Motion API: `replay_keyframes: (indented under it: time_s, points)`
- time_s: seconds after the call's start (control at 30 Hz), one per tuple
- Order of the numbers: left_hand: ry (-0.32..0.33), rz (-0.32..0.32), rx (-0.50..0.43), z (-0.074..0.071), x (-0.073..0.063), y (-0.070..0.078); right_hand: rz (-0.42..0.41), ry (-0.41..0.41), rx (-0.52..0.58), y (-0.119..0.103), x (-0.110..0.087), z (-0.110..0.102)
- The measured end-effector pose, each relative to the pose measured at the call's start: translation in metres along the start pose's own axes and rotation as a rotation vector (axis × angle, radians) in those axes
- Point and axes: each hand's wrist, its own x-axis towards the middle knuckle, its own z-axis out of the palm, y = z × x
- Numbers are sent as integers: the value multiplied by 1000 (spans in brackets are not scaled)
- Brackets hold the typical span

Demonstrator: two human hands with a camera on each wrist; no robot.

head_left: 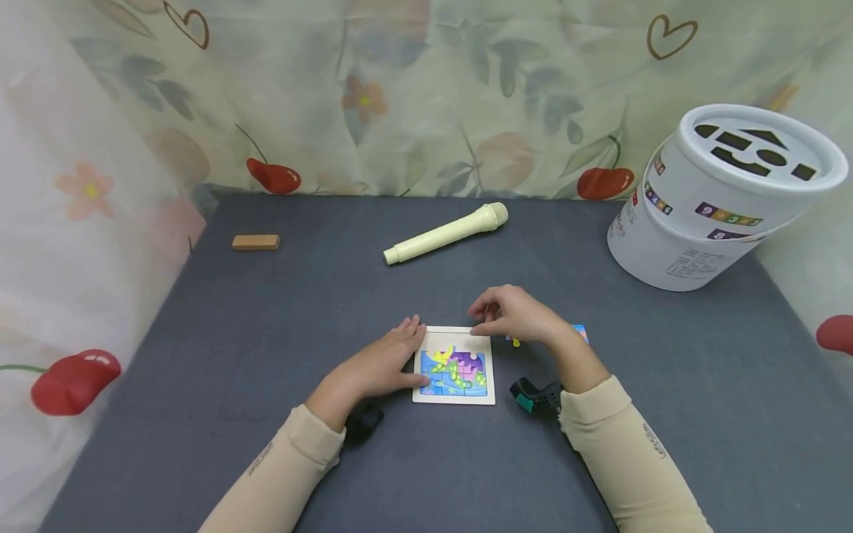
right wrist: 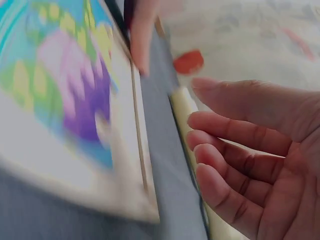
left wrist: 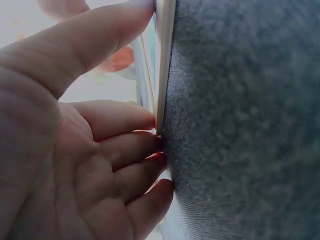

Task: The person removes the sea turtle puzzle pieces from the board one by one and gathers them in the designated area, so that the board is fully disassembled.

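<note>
A small jigsaw puzzle point(head_left: 455, 374) in a pale wooden frame point(head_left: 455, 400) lies on the dark table. Its lower part is filled with blue, purple and green pieces, and bare wood shows along the top. My left hand point(head_left: 381, 361) rests at the frame's left edge, thumb over the lower left corner and fingers along the side. In the left wrist view the fingertips point(left wrist: 145, 116) meet the frame's edge. Over the upper right corner is my right hand point(head_left: 516, 314), fingers loosely bent with nothing between them. Loose puzzle pieces point(head_left: 581, 332) lie partly hidden behind the right wrist.
A cream toy microphone point(head_left: 446, 235) lies behind the puzzle. At the back left is a small wooden block point(head_left: 256, 242). A large white bucket point(head_left: 673, 244) with a shape-cutout lid point(head_left: 760, 148) stands at the back right. A printed curtain point(head_left: 426, 96) hangs behind the table.
</note>
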Motion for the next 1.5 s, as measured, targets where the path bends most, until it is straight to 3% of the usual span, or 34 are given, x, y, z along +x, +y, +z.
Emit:
replay_keyframes:
  time_s: [0.23,0.47,0.73,1.5]
  points:
    - [2,-13,-12,1,0,-2,-98,-147,20,-24,25,25]
    - [17,19,-23,0,-2,-2,-56,-234,72,-32,33,42]
    - [22,14,-42,0,-2,-1,-72,-219,87,-30,34,51]
    - [32,39,-46,0,-2,-2,-11,-173,82,-35,31,56]
